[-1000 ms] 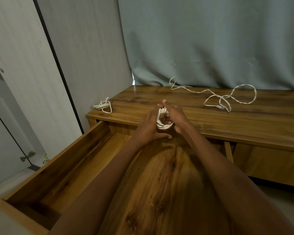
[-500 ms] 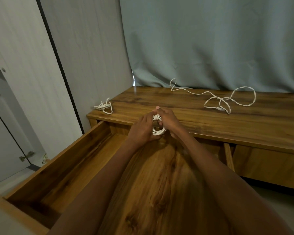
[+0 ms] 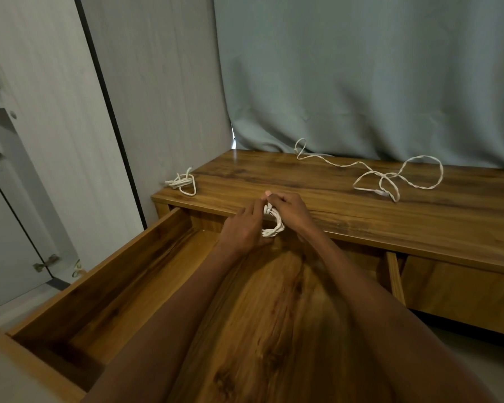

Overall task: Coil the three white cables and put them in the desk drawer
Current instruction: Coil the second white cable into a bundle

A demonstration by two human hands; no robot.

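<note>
Coiled cable (image 3: 271, 225) between both hands, above open drawer (image 3: 122, 274).

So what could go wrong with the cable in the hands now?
1. The coiled cable, held between the left hand and right hand, looks untied, so it might spring loose once dropped into the open drawer.
2. The bundled cable sits at the desk's left corner, so a bump could knock it off.
</note>
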